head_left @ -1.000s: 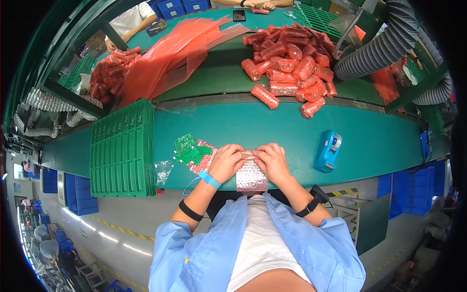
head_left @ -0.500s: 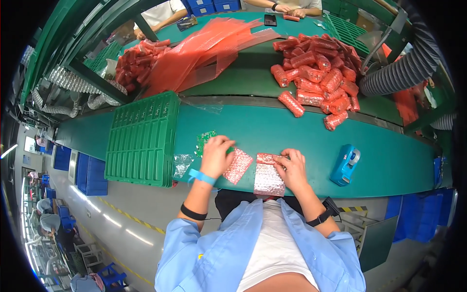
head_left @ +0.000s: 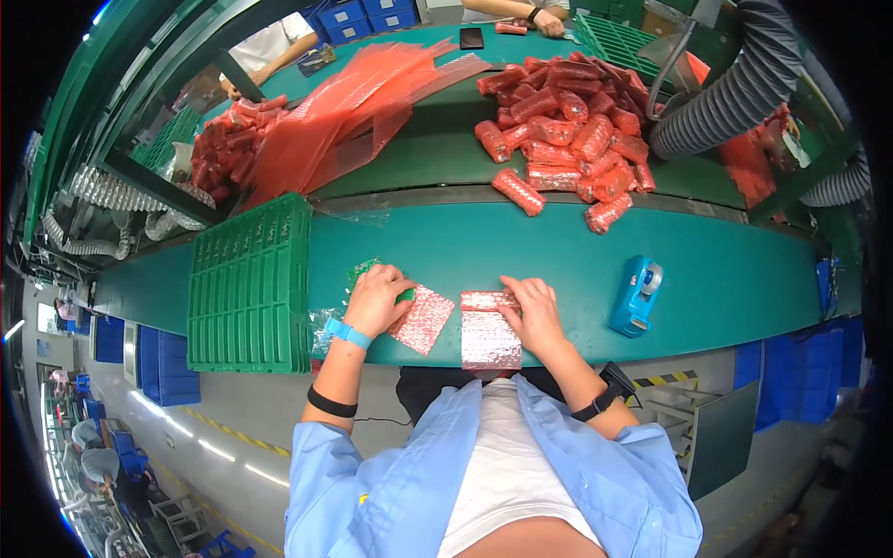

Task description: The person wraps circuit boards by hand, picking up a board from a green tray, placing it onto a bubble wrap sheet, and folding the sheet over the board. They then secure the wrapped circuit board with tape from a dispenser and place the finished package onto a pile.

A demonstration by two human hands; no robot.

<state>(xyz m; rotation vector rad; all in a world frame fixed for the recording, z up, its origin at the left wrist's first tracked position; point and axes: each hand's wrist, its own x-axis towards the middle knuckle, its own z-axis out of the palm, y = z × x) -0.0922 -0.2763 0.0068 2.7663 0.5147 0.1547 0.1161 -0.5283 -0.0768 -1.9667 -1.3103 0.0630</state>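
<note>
My left hand (head_left: 376, 301) is closed at the left, beside a small heap of green circuit boards (head_left: 365, 269). A bit of a green circuit board (head_left: 406, 295) shows at its fingertips, over the upper corner of a loose pink bubble wrap sheet (head_left: 424, 322). My right hand (head_left: 536, 311) rests with fingers apart at the right edge of a second bubble wrap piece (head_left: 491, 344), which hangs slightly past the table's near edge. The top of that piece is folded over into a strip; whether anything lies inside is hidden.
A blue tape dispenser (head_left: 636, 298) stands to the right. Stacked green trays (head_left: 249, 288) are at the left, with clear plastic (head_left: 324, 325) beside them. Beyond lie a pile of red bubble-wrapped rolls (head_left: 567, 121) and red wrap sheets (head_left: 358, 102). Other people sit across.
The view has shifted, so the scene sits further left. Green now shows at my left fingertips. My right fingers have spread from the folded strip.
</note>
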